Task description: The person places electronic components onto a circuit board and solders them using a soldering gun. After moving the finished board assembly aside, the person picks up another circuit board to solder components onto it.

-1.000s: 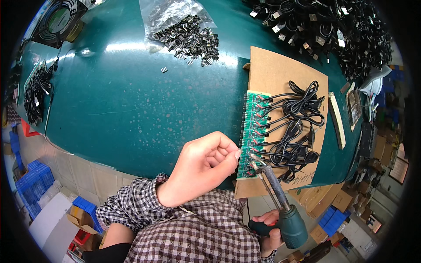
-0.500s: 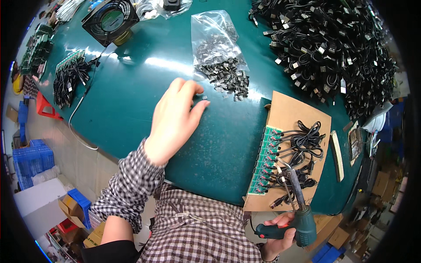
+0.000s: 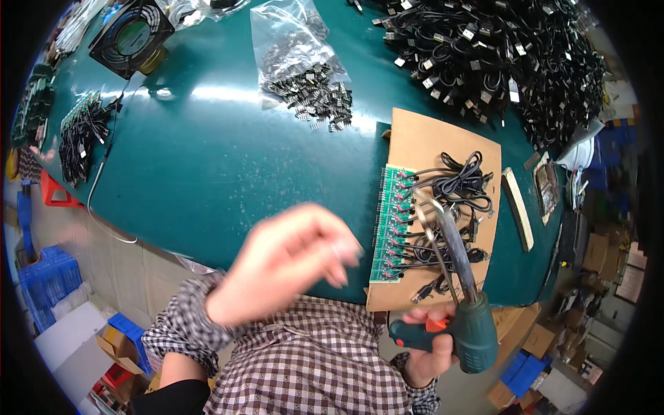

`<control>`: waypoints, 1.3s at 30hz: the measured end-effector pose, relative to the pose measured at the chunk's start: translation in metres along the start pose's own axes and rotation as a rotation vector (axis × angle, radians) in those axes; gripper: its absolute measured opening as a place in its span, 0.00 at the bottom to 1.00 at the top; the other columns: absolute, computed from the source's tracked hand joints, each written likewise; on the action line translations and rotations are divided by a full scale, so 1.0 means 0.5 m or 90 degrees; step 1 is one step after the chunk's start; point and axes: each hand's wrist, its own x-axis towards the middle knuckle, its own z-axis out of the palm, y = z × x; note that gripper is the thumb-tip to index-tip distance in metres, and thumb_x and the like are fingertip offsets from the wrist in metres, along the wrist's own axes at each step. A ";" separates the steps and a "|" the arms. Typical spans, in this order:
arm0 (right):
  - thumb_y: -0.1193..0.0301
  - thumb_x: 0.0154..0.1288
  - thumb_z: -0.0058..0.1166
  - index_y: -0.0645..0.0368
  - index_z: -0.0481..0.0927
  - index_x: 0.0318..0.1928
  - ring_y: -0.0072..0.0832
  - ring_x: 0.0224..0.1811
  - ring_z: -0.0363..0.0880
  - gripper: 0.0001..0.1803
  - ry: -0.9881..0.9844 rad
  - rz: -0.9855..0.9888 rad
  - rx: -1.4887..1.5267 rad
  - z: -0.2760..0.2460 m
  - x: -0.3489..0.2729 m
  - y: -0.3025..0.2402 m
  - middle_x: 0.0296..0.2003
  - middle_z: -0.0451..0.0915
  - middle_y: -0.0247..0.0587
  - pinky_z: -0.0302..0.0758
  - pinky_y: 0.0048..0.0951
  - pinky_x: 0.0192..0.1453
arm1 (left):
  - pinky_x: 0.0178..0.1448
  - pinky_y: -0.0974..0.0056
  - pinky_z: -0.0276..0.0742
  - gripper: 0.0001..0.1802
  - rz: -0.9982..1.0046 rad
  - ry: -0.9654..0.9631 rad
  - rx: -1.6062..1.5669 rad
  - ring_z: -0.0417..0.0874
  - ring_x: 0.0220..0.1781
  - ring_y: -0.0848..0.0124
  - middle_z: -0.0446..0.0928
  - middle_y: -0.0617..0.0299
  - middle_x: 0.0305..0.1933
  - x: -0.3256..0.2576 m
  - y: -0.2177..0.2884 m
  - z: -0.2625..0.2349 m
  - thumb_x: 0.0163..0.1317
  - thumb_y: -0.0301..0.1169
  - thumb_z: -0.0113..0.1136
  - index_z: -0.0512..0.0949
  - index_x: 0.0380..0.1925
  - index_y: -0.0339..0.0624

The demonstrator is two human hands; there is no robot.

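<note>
With the right hand (image 3: 423, 363), gripped the handle of a green soldering gun (image 3: 476, 335), clamped round it, and pointed its long metal barrel away over black cables (image 3: 460, 181). Could not tell whether touching anything at the tip. Held the left hand (image 3: 280, 261), blurred, above the near edge of the green surface (image 3: 173, 162), with thumb and fingers drawn close; could not tell, for the blur, whether pressed together or pinching something. Had 1 row of green circuit boards (image 3: 391, 232) to the right of that hand, along the left side of a cardboard sheet (image 3: 415, 135), with the cables running rightward from it in coils. Saw a pale stick (image 3: 517, 207) just right of the sheet. Farther off, saw small black connectors (image 3: 318, 100) heaped at the mouth of a clear bag (image 3: 273, 31), a big pile of leads (image 3: 484, 66) to the right, and a square fan (image 3: 131, 38) to the left.
</note>
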 end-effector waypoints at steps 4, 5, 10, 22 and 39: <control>0.81 0.49 0.52 0.66 0.67 0.40 0.30 0.33 0.75 0.15 -0.051 0.001 -0.177 0.067 0.038 -0.028 0.32 0.73 0.45 0.75 0.28 0.42 | 0.38 0.72 0.76 0.05 -0.038 -0.091 -0.231 0.77 0.33 0.75 0.75 0.55 0.35 -0.030 -0.063 0.073 0.62 0.20 0.48 0.70 0.37 0.29; 0.88 0.47 0.52 0.66 0.67 0.39 0.28 0.33 0.74 0.17 -0.034 0.016 -0.165 0.071 0.041 -0.026 0.31 0.72 0.43 0.73 0.27 0.41 | 0.38 0.72 0.76 0.06 -0.011 -0.094 -0.196 0.77 0.34 0.75 0.75 0.54 0.36 -0.028 -0.077 0.079 0.62 0.20 0.48 0.70 0.38 0.29; 0.89 0.47 0.52 0.64 0.67 0.38 0.26 0.33 0.73 0.17 -0.111 -0.043 -0.224 0.051 0.047 -0.013 0.32 0.70 0.41 0.72 0.26 0.39 | 0.37 0.72 0.77 0.06 0.092 -0.068 -0.080 0.78 0.33 0.74 0.74 0.53 0.37 -0.027 -0.097 0.095 0.60 0.18 0.48 0.71 0.37 0.27; 0.80 0.44 0.62 0.59 0.74 0.29 0.26 0.30 0.73 0.11 -0.124 -0.097 -0.489 0.035 0.043 -0.007 0.26 0.76 0.33 0.69 0.27 0.36 | 0.34 0.74 0.79 0.06 0.130 -0.064 0.166 0.81 0.33 0.73 0.76 0.55 0.33 -0.043 -0.076 0.076 0.54 0.18 0.56 0.76 0.33 0.30; 0.68 0.54 0.52 0.65 0.67 0.39 0.29 0.28 0.70 0.16 0.037 -0.012 -0.121 -0.013 -0.030 0.005 0.32 0.67 0.42 0.69 0.26 0.27 | 0.32 0.77 0.75 0.08 -0.067 0.075 0.009 0.76 0.26 0.82 0.76 0.63 0.27 0.032 -0.118 0.042 0.59 0.28 0.55 0.74 0.30 0.32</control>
